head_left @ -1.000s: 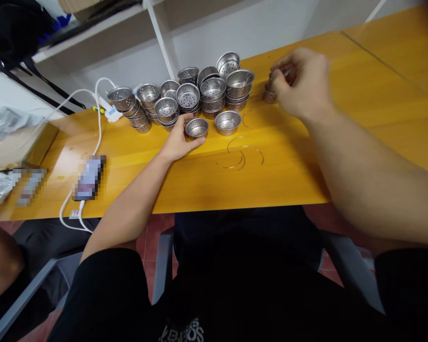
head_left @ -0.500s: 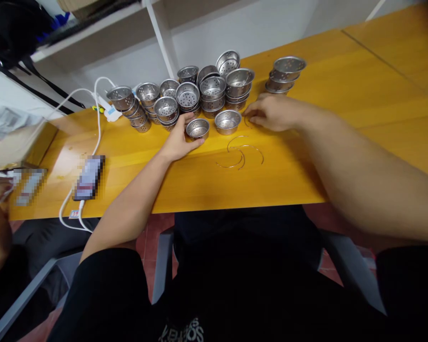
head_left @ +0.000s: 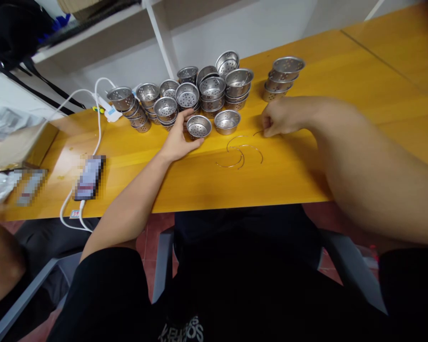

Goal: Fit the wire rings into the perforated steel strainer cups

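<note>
My left hand [head_left: 178, 137] is curled round the left side of a small perforated metal cup [head_left: 199, 127], thumb in front and fingers behind. A second such cup [head_left: 227, 122] stands just right of it. My right hand [head_left: 276, 118] is closed in a pinch on a thin curved wire [head_left: 257, 133], whose free end sticks out to the left. Several more curved wires [head_left: 241, 156] lie on the table in front of the cups. Most of the pinched wire is hidden by the fingers.
Stacked perforated cups [head_left: 213, 89] crowd the table's back; another stack [head_left: 283, 76] stands behind my right hand. At left lie a phone [head_left: 90, 178] with a white cable [head_left: 99, 128] and a box [head_left: 21, 142]. Another person's arm [head_left: 0, 266] is at far left.
My right hand has moved right and slightly toward me, drawing the curved wire with it and closing tighter. The cup in my left hand has shifted slightly right and tipped toward me.
</note>
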Motion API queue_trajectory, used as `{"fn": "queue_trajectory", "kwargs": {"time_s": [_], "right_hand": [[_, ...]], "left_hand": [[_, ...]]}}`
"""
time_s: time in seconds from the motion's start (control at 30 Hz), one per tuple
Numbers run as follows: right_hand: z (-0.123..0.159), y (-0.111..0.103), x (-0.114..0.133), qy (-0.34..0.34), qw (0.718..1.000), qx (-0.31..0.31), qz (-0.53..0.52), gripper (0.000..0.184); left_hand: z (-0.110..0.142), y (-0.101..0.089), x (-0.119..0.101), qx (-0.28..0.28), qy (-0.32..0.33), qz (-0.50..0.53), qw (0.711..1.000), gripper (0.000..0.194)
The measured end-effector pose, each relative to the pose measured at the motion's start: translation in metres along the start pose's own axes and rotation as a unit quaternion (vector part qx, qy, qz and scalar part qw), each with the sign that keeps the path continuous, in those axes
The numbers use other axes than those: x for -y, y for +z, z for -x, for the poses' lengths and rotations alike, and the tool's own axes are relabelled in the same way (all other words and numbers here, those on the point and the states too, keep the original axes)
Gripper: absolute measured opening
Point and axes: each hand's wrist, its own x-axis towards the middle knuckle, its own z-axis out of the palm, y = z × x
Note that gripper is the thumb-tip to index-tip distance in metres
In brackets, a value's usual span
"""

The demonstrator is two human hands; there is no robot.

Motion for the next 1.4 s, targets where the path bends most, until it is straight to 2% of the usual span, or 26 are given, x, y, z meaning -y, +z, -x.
{"fn": "queue_trajectory", "kwargs": {"time_s": [0.1,0.2,0.4,0.53,0.7,0.83,0.93,1.03,1.2,1.4], "right_hand": [[-0.004,0.002,0.002,0.002,1.0,-0.006,0.0,0.047],[-0.004,0.003,0.004,-0.01,0.999,-0.016,0.043,0.049],[0.0,0.004,0.007,-0.004,0.996,-0.01,0.089,0.033],[-0.001,0.007,-0.002,-0.019,0.997,-0.063,0.05,0.028],[-0.002,0.004,-0.016,-0.051,0.987,-0.137,-0.071,0.03],[0.004,0.002,-0.018,-0.055,0.965,-0.135,-0.217,0.028],[0.008,0.001,-0.018,-0.065,0.956,-0.15,-0.242,0.025],[0.008,0.004,-0.017,-0.084,0.943,-0.201,-0.251,0.02],[-0.008,0.02,-0.014,-0.121,0.903,-0.282,-0.3,0.021],[-0.04,0.04,-0.007,-0.223,0.828,-0.343,-0.385,0.028]], "left_hand": [[0.001,0.0,-0.004,-0.004,0.004,0.006,1.0,0.112],[0.001,-0.001,-0.007,-0.01,0.006,0.005,1.0,0.113],[0.0,-0.002,-0.011,-0.01,-0.008,0.012,1.0,0.126],[0.0,-0.004,-0.019,0.0,-0.024,0.018,1.0,0.132],[0.0,-0.004,-0.022,-0.019,-0.005,0.022,1.0,0.124],[-0.002,-0.005,-0.031,-0.037,0.023,0.008,0.999,0.109],[-0.003,-0.007,-0.04,-0.047,0.006,-0.011,0.999,0.103],[-0.002,-0.006,-0.042,-0.057,-0.009,-0.019,0.998,0.107],[-0.001,0.0,-0.024,-0.053,0.008,0.028,0.998,0.114],[-0.005,0.008,0.002,-0.065,0.053,0.037,0.996,0.124]]}}
